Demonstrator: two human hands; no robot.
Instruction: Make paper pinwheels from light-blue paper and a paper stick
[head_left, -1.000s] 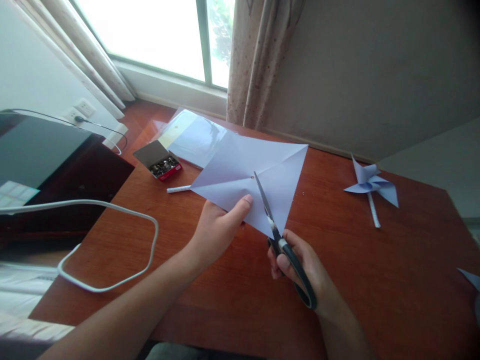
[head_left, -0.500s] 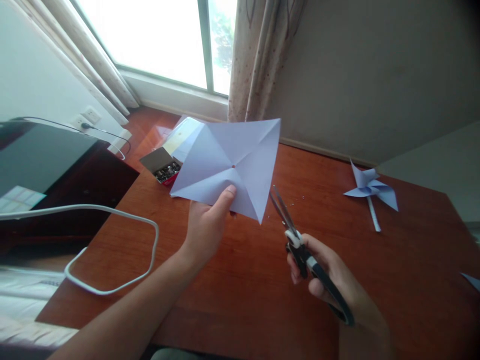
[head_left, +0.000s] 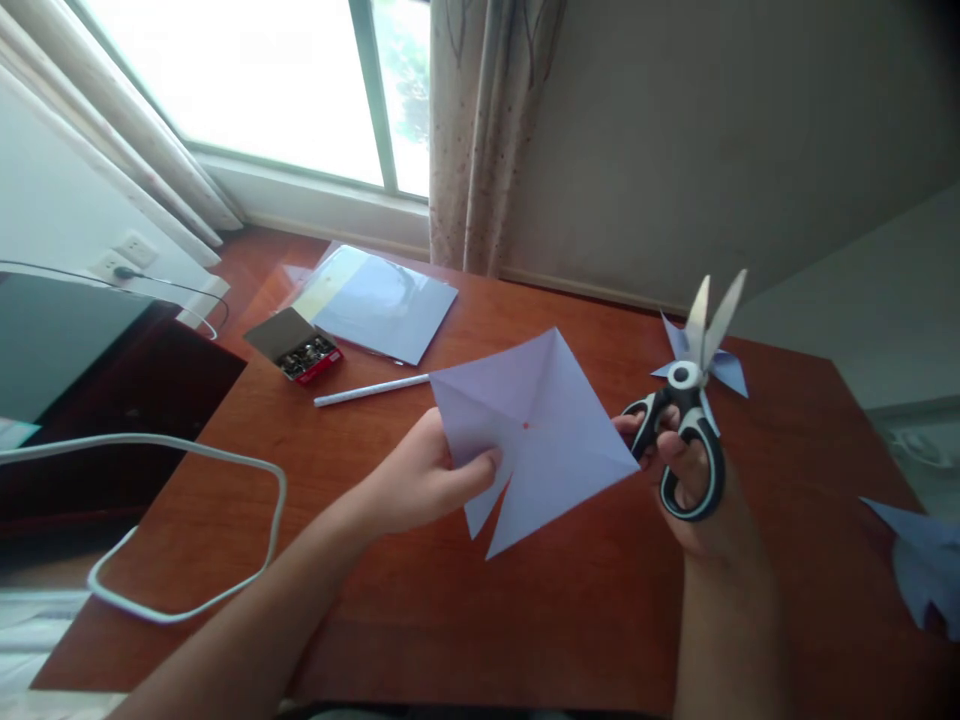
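My left hand (head_left: 431,475) pinches a pale square sheet of paper (head_left: 559,440) at its left side, thumb on top. Creases run across the sheet to a small red mark at its centre, and a slit runs inward from the lower corner. To its right, my right hand (head_left: 686,480) has its fingers through the handles of black-and-white scissors (head_left: 684,376). Their blades point up and stand apart, away from the paper. Behind the scissors, a paper pinwheel (head_left: 727,372) lies on the table, partly hidden.
On the wooden table (head_left: 420,620) are an open box of metal pins or clips (head_left: 307,358), a clear packet of paper sheets (head_left: 397,300) and a white paper stick (head_left: 371,390). A white cable (head_left: 277,520) loops at the left. Another folded paper piece (head_left: 919,560) lies at the right edge.
The sheet has turned and moved right and down, so the slit now shows, along with the packet and stick. The scissors have risen, with blades wider apart. The view has shifted right.
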